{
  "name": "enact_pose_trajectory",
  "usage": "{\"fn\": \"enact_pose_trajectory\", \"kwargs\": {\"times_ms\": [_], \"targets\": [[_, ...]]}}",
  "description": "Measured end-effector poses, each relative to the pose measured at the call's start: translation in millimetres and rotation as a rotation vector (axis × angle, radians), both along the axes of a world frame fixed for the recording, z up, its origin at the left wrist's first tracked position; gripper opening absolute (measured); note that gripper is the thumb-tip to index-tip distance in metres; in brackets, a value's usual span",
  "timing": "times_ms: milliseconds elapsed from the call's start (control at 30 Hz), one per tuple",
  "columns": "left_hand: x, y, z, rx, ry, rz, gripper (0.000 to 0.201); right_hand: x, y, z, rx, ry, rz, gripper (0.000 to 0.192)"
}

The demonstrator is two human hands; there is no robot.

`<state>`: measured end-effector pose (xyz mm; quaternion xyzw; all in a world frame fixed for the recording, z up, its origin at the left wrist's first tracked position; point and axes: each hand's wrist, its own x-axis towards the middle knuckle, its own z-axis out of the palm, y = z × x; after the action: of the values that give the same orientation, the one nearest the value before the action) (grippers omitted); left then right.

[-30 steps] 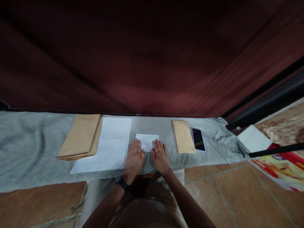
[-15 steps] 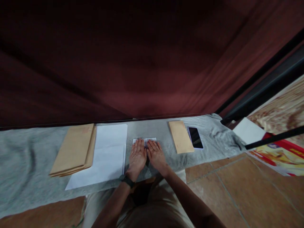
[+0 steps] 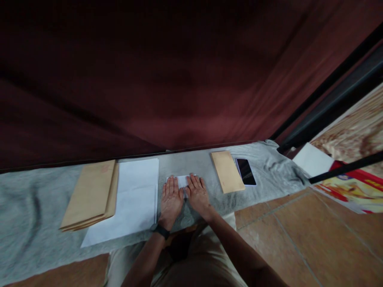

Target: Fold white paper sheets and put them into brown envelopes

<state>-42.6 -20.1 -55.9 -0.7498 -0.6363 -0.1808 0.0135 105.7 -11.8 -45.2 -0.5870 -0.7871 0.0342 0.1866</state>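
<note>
A small piece of folded white paper (image 3: 182, 181) lies on the grey cloth in front of me, mostly covered by my hands. My left hand (image 3: 172, 201) rests flat on its left part, fingers stretched forward. On the right part, my right hand (image 3: 197, 194) lies palm down with its fingers extended. Between the two hands a strip of the paper shows. Left of my left hand are large white paper sheets (image 3: 136, 197). Brown envelopes (image 3: 89, 191) lie in a stack partly over those sheets.
To the right, a single brown envelope (image 3: 228, 172) lies beside a phone (image 3: 246, 172). The grey cloth (image 3: 26, 223) runs along a dark red curtain (image 3: 191, 99). Dark metal bars (image 3: 335, 87) and a red-and-yellow printed box (image 3: 353, 189) stand at the far right.
My hands have moved slightly apart sideways over the paper, so more of its middle shows. The whole view has tilted a little.
</note>
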Motion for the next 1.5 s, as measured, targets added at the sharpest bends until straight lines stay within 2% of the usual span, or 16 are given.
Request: {"fn": "enact_pose_trajectory", "kwargs": {"times_ms": [233,433,533,633,767,1067,1267,1500], "targets": [[-3,-4,3.0,0.003,-0.022,0.029,0.063,11,-4,-5.2,0.026,0.026,-0.068,0.051],[-3,-5,5.1,0.026,-0.034,0.022,0.063,17,-6,0.4,0.021,0.045,-0.094,0.050],[-4,-5,5.7,0.038,-0.025,0.024,0.063,14,-9,6.3,0.012,0.057,-0.035,0.049],[-4,-5,5.6,0.050,-0.023,0.009,0.063,6,-17,10.4,-0.004,0.061,0.092,0.047],[-5,-6,6.5,0.023,0.005,-0.020,0.061,0,-30,8.8,-0.024,0.038,0.190,0.045],[-4,-6,7.0,0.040,0.018,0.005,0.060,12,-45,-3.8,0.008,0.025,0.081,0.053],[-3,-5,9.5,-0.005,0.020,0.034,0.065,24,-50,-4.6,0.020,0.020,0.040,0.055],[-2,-6,7.6,0.042,0.005,0.032,0.063,32,-54,-5.0,0.051,0.012,-0.029,0.053]]}}
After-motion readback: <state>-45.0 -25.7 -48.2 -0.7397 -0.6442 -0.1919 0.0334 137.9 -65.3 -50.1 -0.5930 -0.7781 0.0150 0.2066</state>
